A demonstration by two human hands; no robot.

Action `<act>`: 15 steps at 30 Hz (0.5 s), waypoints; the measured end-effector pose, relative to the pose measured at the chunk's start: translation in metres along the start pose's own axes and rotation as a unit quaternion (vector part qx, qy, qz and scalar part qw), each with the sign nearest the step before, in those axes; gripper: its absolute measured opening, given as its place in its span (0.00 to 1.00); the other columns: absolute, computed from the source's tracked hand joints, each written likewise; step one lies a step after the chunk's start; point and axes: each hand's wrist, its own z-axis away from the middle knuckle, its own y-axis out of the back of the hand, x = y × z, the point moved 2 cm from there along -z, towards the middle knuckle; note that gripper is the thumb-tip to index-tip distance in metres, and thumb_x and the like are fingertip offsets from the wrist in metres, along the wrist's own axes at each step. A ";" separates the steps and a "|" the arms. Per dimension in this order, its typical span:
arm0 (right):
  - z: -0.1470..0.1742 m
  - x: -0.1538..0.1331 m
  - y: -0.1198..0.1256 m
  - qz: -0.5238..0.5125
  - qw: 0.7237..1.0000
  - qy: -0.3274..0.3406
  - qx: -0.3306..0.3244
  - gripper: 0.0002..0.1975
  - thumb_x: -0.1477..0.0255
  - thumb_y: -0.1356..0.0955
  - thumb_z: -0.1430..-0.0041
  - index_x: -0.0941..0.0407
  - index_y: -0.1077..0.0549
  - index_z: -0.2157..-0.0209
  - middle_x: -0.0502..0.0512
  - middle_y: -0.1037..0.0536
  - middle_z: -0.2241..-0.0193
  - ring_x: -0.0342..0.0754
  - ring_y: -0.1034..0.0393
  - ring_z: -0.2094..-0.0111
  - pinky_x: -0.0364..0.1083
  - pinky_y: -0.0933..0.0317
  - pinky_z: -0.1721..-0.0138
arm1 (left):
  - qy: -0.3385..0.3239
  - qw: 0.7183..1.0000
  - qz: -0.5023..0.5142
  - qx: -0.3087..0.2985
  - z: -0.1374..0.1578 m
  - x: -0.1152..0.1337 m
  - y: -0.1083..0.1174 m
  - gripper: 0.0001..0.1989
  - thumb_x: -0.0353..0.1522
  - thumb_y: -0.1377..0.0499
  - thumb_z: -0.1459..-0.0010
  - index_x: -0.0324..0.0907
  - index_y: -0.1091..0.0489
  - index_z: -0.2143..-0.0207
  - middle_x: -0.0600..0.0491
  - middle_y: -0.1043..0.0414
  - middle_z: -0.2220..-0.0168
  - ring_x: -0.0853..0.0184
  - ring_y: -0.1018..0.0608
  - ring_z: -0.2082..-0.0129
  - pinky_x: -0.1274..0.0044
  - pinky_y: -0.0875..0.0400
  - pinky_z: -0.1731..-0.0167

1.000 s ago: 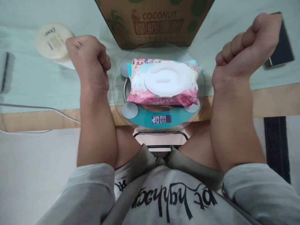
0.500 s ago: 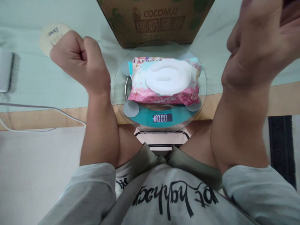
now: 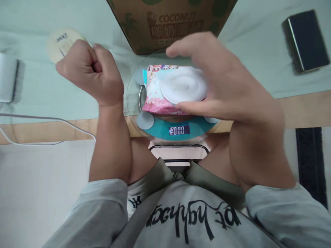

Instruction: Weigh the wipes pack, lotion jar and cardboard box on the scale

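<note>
A pack of wet wipes (image 3: 157, 91) with a white oval lid lies flat on a round glass scale (image 3: 160, 136). The scale's display (image 3: 179, 130) reads 000 in large digits. My right hand (image 3: 219, 79) hovers over the pack's right side, slightly blurred, thumb near its front edge and fingers beyond its back edge. A wide gap separates thumb from fingers, and the hand hides the right end of the pack. To the left of the scale, my left hand (image 3: 89, 74) is closed in a fist with nothing visible in it, partly covering a round cream Dove item (image 3: 58, 41).
Behind the scale stands a cardboard box (image 3: 173, 29) marked COCONUT. A dark box-shaped object (image 3: 307, 41) lies at the right on the pale green cloth. On the left are a white device (image 3: 7, 77) and a white cable (image 3: 51, 119) along the table edge.
My right hand has swung left and down from the upper right to over the wipes pack, uncovering the dark object. My left fist has barely moved.
</note>
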 end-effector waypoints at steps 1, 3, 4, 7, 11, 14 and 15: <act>-0.001 0.002 -0.003 -0.004 0.999 -0.031 -0.023 0.39 0.53 0.22 0.43 0.43 0.29 0.32 0.50 0.26 0.32 0.57 0.31 0.30 0.60 0.32 0.29 | -0.025 1.000 -0.016 0.004 -0.001 0.003 0.001 0.33 0.34 0.36 0.36 0.44 0.65 0.67 0.52 0.67 0.66 0.73 0.56 0.69 0.71 0.54 0.65; -0.001 0.005 -0.009 -0.004 0.996 -0.078 -0.044 0.46 0.51 0.20 0.50 0.38 0.30 0.31 0.50 0.25 0.35 0.60 0.29 0.34 0.62 0.31 0.33 | -0.030 0.999 -0.040 0.004 -0.002 0.006 0.002 0.32 0.35 0.37 0.35 0.44 0.65 0.67 0.53 0.67 0.67 0.73 0.56 0.69 0.71 0.53 0.64; -0.001 0.006 -0.011 0.002 0.995 -0.091 -0.050 0.46 0.52 0.20 0.51 0.36 0.30 0.31 0.50 0.25 0.36 0.60 0.29 0.37 0.62 0.30 0.35 | -0.031 0.998 -0.048 0.003 -0.002 0.007 0.002 0.32 0.34 0.37 0.36 0.44 0.65 0.68 0.53 0.67 0.67 0.72 0.56 0.70 0.70 0.53 0.64; -0.001 0.003 -0.014 0.045 0.992 -0.106 -0.057 0.42 0.55 0.23 0.48 0.35 0.30 0.31 0.53 0.26 0.40 0.58 0.28 0.43 0.58 0.28 0.45 | -0.024 0.997 -0.068 -0.003 -0.002 0.012 0.001 0.30 0.32 0.38 0.40 0.44 0.64 0.69 0.52 0.67 0.68 0.71 0.56 0.70 0.69 0.54 0.63; -0.003 -0.002 -0.011 0.104 0.991 -0.080 -0.039 0.39 0.63 0.26 0.45 0.36 0.31 0.31 0.54 0.26 0.43 0.54 0.28 0.48 0.53 0.32 0.54 | -0.024 0.996 -0.089 -0.004 -0.003 0.024 -0.003 0.27 0.30 0.40 0.42 0.44 0.64 0.70 0.53 0.68 0.70 0.70 0.58 0.71 0.68 0.56 0.63; 0.002 -0.008 0.002 0.097 0.991 -0.083 -0.026 0.39 0.72 0.29 0.49 0.39 0.29 0.34 0.51 0.24 0.42 0.53 0.27 0.45 0.52 0.30 0.52 | -0.004 0.995 -0.103 0.009 -0.004 0.025 -0.003 0.28 0.31 0.40 0.41 0.44 0.65 0.70 0.53 0.69 0.69 0.70 0.59 0.70 0.67 0.56 0.63; 0.006 -0.012 0.009 0.085 0.992 -0.089 -0.015 0.38 0.73 0.28 0.50 0.41 0.28 0.35 0.50 0.24 0.42 0.54 0.28 0.44 0.53 0.29 0.48 | -0.007 0.995 -0.099 0.024 -0.005 0.023 -0.002 0.29 0.33 0.39 0.41 0.44 0.65 0.69 0.53 0.69 0.69 0.70 0.59 0.70 0.67 0.56 0.63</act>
